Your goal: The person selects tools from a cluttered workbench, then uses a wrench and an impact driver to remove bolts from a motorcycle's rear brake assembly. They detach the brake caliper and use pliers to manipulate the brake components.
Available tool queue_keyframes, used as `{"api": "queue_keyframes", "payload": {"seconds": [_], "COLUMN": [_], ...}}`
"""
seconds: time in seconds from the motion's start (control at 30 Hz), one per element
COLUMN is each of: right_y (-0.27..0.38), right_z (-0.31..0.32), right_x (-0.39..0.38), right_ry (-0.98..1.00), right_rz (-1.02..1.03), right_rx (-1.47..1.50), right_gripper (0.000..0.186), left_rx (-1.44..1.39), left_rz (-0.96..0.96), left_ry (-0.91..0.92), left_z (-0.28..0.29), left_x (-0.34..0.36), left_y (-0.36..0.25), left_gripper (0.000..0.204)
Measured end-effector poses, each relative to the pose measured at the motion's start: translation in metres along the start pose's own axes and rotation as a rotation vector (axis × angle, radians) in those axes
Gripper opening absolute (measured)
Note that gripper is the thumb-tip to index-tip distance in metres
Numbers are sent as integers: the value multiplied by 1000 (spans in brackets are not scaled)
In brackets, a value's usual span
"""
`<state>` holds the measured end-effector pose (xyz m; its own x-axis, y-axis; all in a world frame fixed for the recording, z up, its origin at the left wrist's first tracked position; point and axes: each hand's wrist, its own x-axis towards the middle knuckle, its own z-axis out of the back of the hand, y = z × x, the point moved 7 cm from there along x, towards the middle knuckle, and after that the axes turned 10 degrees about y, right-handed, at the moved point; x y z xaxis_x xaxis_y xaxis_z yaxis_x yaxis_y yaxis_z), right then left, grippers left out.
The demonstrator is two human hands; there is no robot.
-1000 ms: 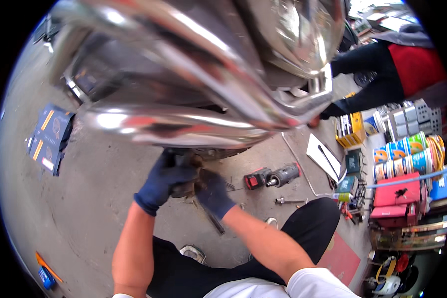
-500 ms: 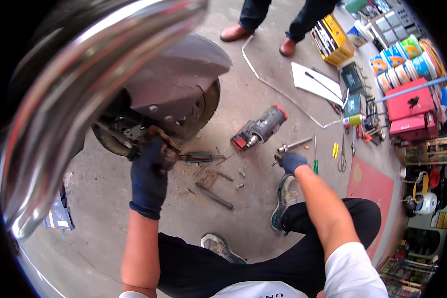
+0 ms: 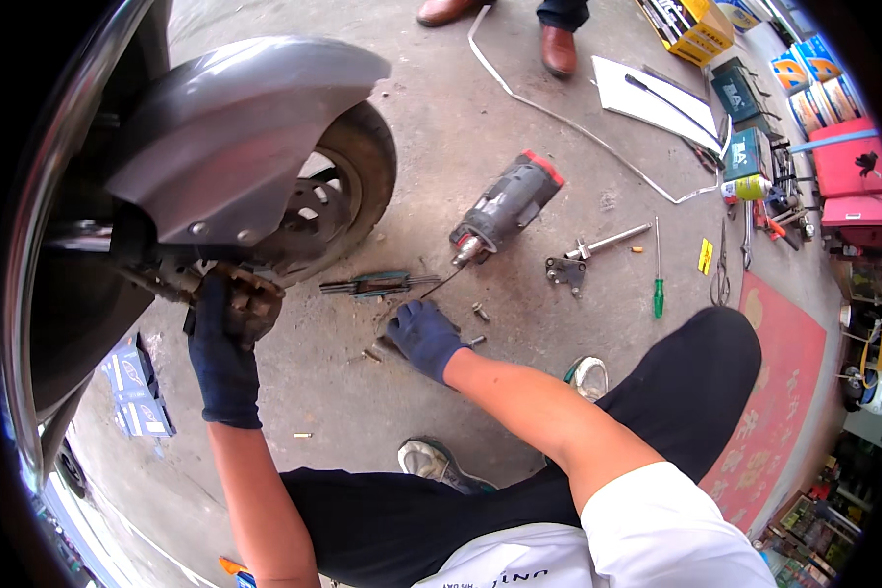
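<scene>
My gloved left hand [image 3: 223,363] grips a rusty brake caliper [image 3: 258,304] beside the front wheel [image 3: 361,181], under a grey fender [image 3: 216,132]. My gloved right hand [image 3: 421,338] is down on the concrete floor among small bolts [image 3: 480,312], its fingers curled over something I cannot make out. Just above it lies a dark pair of narrow metal parts [image 3: 367,284]. Further off are a grey-and-red power tool [image 3: 505,211], a black bracket [image 3: 564,272], a metal rod tool [image 3: 617,238] and a green-handled screwdriver [image 3: 659,294].
Another person's brown shoe [image 3: 559,51] stands beyond. A white board [image 3: 647,103], a bent pipe [image 3: 578,132], red cases [image 3: 848,162] and tool boxes line the right. A red mat [image 3: 774,392] lies beside my knee. A printed package [image 3: 137,387] is at left.
My view has tipped down from the chrome bars to the floor. My right hand went from the caliper to the bracket on the right, then moved left to the small parts. My left hand stays at the caliper.
</scene>
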<state>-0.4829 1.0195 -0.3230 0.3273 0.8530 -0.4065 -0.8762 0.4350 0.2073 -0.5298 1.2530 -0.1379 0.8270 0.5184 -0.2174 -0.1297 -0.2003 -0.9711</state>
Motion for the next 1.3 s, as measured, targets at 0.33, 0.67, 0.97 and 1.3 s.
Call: {"api": "queue_keyframes", "payload": {"seconds": [0.33, 0.67, 0.97, 1.3], "right_y": [4, 32, -58, -20], "right_z": [-26, -29, -25, -23], "right_x": [16, 25, -6, -12], "right_ry": [-33, 22, 117, -342], "right_rz": [25, 28, -299, 59], "right_rx": [103, 15, 626, 22], "right_gripper": [26, 23, 35, 12], "left_rx": [516, 241, 18, 633], "left_rz": [-381, -366, -230, -731], "left_ry": [-246, -50, 140, -106], "left_z": [20, -46, -69, -60], "left_x": [-22, -21, -16, -34], "left_y": [-35, -45, -57, -66], "left_gripper": [52, 59, 60, 83]}}
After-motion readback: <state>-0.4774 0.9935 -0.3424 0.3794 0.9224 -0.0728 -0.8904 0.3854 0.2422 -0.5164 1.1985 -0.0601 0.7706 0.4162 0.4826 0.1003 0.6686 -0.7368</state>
